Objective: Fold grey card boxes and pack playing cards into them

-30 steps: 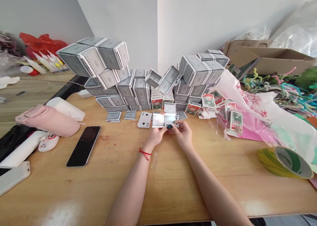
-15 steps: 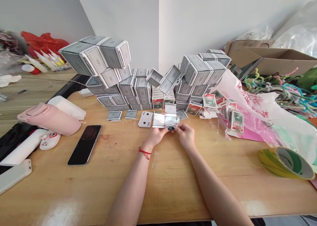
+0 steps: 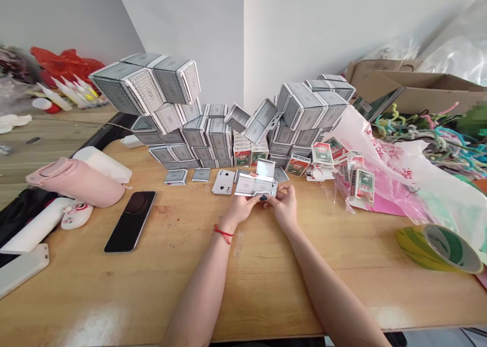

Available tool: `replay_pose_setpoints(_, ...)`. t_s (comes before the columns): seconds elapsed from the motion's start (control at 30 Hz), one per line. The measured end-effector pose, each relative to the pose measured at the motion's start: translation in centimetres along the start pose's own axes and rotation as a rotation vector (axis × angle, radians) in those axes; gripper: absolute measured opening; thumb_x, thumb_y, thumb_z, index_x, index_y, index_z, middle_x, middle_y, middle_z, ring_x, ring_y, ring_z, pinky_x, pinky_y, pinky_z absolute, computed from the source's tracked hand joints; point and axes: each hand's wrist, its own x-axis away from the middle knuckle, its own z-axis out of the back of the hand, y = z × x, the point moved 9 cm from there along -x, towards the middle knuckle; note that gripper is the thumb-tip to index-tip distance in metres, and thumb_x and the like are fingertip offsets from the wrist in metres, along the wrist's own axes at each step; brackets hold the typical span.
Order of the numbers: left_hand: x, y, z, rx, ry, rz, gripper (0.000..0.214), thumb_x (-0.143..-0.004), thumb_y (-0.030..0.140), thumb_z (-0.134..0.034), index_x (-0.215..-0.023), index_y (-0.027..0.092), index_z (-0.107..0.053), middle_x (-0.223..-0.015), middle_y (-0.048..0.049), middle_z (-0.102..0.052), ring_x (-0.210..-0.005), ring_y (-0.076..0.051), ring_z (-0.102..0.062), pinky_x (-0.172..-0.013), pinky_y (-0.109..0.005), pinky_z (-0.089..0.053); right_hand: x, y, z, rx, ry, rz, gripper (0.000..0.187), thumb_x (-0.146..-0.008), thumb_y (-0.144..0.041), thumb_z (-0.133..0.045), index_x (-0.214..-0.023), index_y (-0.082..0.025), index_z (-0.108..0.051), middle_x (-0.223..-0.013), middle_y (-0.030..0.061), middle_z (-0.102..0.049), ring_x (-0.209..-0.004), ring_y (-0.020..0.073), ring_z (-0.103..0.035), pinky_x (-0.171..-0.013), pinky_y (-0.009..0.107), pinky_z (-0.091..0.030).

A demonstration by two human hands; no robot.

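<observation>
My left hand (image 3: 240,209) and my right hand (image 3: 285,205) meet above the middle of the wooden table (image 3: 182,266). Both pinch a small folded piece made of grey-backed playing cards (image 3: 254,184), its flaps sticking up and to the left. A red string circles my left wrist. Behind the hands rises a big structure of folded card cubes (image 3: 198,118) against the wall corner. A face-up spade card (image 3: 223,181) and two small card stacks (image 3: 175,176) lie just left of the piece.
A black phone (image 3: 131,221) lies at left beside a pink bottle (image 3: 74,182) and white items. Card boxes (image 3: 321,155) and a pink-printed plastic bag (image 3: 384,169) sit at right. A green-yellow tape roll (image 3: 439,248) rests near the right edge. A cardboard box (image 3: 411,91) stands behind.
The card piece has tilted and lifted slightly in my fingers; my hands have stayed in nearly the same spot.
</observation>
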Motion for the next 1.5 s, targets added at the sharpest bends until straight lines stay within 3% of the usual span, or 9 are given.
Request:
replay_pose_setpoints(0.2, 0.0, -0.3, 0.3, -0.023, 0.026, -0.012, 0.054, -0.075, 0.028, -0.058, -0.123, 0.021, -0.034, -0.122, -0.0094, -0.050, -0.112, -0.019, -0.048, -0.097, -0.036, -0.036, 0.1, 0.2, -0.5, -0.039, -0.041, -0.033, 0.042, -0.059, -0.022, -0.069, -0.087, -0.022, -0.037, -0.055, -0.0063, -0.061, -0.040, 0.0123, -0.056, -0.044, 0.026, -0.048)
replay_pose_setpoints(0.47, -0.2, 0.0, 0.4, -0.063, 0.060, -0.060, 0.052, -0.076, 0.027, -0.056, -0.123, 0.020, -0.036, -0.120, -0.0089, -0.052, -0.111, -0.018, -0.048, -0.098, -0.034, -0.035, 0.1, 0.9, -0.7, 0.001, -0.055, -0.067, 0.025, -0.061, -0.026, -0.068, -0.076, -0.016, -0.050, -0.059, -0.0007, -0.062, -0.044, 0.0112, -0.055, -0.046, 0.025, -0.048)
replay_pose_setpoints(0.77, -0.1, -0.4, 0.5, -0.053, 0.111, -0.035, 0.050, -0.078, 0.026, -0.053, -0.124, 0.021, -0.035, -0.120, -0.0086, -0.052, -0.113, -0.018, -0.047, -0.099, -0.036, -0.034, 0.3, 0.7, -0.9, -0.006, -0.047, -0.075, 0.027, -0.059, -0.029, -0.068, -0.077, -0.017, -0.051, -0.060, -0.0004, -0.062, -0.044, 0.0120, -0.055, -0.046, 0.027, -0.048)
replay_pose_setpoints(1.0, -0.2, -0.5, 0.9, -0.058, 0.075, -0.021, 0.047, -0.078, 0.028, -0.054, -0.122, 0.021, -0.039, -0.122, -0.0078, -0.051, -0.116, -0.019, -0.044, -0.101, -0.036, -0.031, 0.1, 0.7, -0.9, -0.010, -0.057, -0.069, 0.027, -0.061, -0.030, -0.068, -0.077, -0.017, -0.050, -0.063, -0.0002, -0.062, -0.045, 0.0115, -0.056, -0.048, 0.027, -0.049)
replay_pose_setpoints(1.2, -0.1, -0.3, 1.5, -0.074, 0.146, -0.047, 0.046, -0.077, 0.026, -0.054, -0.121, 0.021, -0.040, -0.125, -0.0074, -0.048, -0.114, -0.017, -0.045, -0.101, -0.033, -0.030, -0.1, 0.9, -1.5, 0.046, -0.091, -0.029, 0.029, -0.061, -0.029, -0.068, -0.081, -0.018, -0.049, -0.067, -0.0008, -0.061, -0.046, 0.0104, -0.055, -0.047, 0.025, -0.048)
replay_pose_setpoints(1.5, -0.1, 0.3, 0.6, -0.116, 0.153, -0.042, 0.035, -0.078, 0.030, -0.053, -0.111, 0.019, -0.050, -0.112, -0.0066, -0.058, -0.112, -0.018, -0.047, -0.097, -0.032, -0.035, -0.3, 0.0, -1.1, 0.051, -0.057, 0.036, 0.027, -0.063, -0.030, -0.066, -0.080, -0.020, -0.048, -0.069, -0.0015, -0.057, -0.049, 0.0098, -0.052, -0.045, 0.023, -0.046)
